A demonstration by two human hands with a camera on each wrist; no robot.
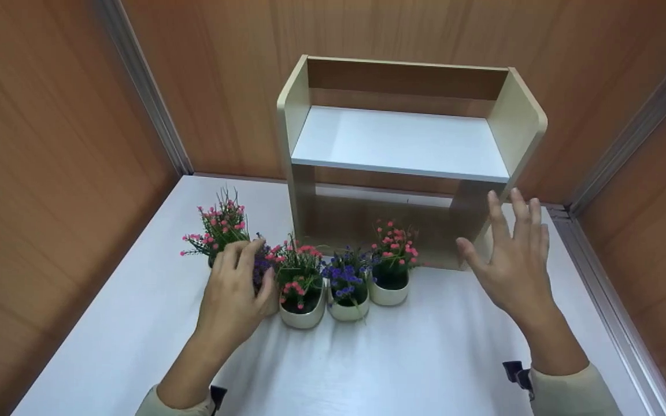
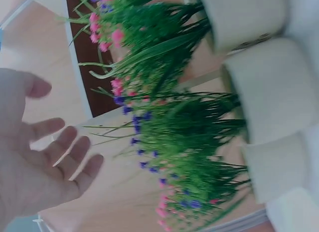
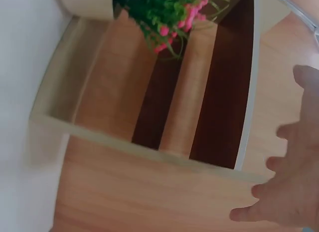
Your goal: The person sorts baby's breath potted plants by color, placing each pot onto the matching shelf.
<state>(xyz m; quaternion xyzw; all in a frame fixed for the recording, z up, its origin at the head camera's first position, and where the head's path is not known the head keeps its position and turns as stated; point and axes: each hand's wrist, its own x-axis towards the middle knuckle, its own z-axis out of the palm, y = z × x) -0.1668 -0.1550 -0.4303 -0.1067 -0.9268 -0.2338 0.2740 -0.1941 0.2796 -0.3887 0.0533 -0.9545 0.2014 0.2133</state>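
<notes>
My left hand [image 1: 232, 292] hovers over the left end of a group of small potted flowers, its fingers loosely bent and holding nothing. Behind it stands a pink-flowered plant [image 1: 223, 222]; its pot is mostly hidden by the hand. A purple-flowered plant [image 1: 261, 263] is partly covered by the same hand. To the right follow a pink plant [image 1: 301, 260], a purple plant [image 1: 347, 277] and another pink plant [image 1: 392, 248], all in cream pots. In the left wrist view, a gap separates the fingers [image 2: 75, 164] from the flowers. My right hand [image 1: 512, 260] is raised with spread fingers near the shelf's right side.
A two-tier shelf unit [image 1: 402, 141] with a white board and pale side panels stands behind the plants. The white table [image 1: 425, 358] carries everything. Wood-grain walls [image 1: 44, 173] with metal corner strips [image 1: 148, 86] enclose the table on the left, back and right.
</notes>
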